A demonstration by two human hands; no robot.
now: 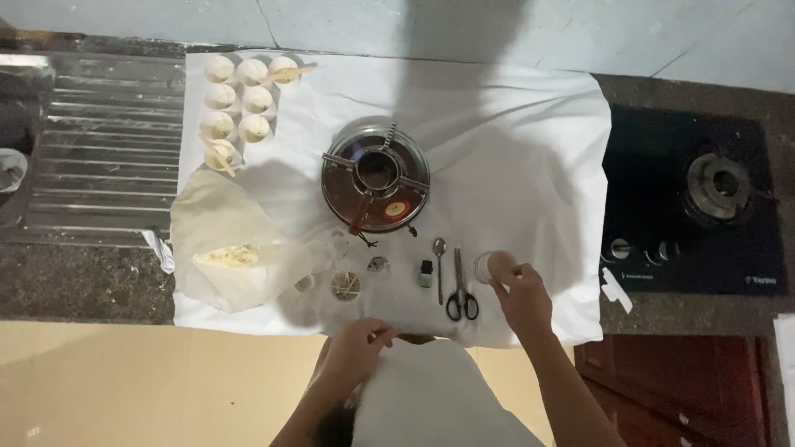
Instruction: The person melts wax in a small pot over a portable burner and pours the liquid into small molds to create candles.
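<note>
**Inspector:** Report the hands first.

**Operator:** I see the right hand (520,296) at the near edge of the white cloth (513,149), its fingers closed around a small round container (490,266) with a pale top. That container stands on the cloth, just right of the black-handled scissors (460,291). The left hand (358,346) sits at the cloth's front hem, fingers curled together, pinching the fabric edge as far as I can tell; the view is blurred there.

**Inspector:** And around the grip?

**Operator:** Left of the scissors lie a metal spoon (440,255) and a small dark bottle (426,273). Further left I note two small round cups (344,285) on the cloth, contents unclear. A round steel pot (375,174) with a smaller vessel clamped inside stands at the cloth's centre. A clear bag of pale flakes (230,248) lies at the left. Beyond it, rows of cream-coloured filled moulds (238,99) sit at the far left corner, some with wooden sticks. A steel draining board (108,141) lies left of the cloth, a black gas hob (696,199) right.
</note>
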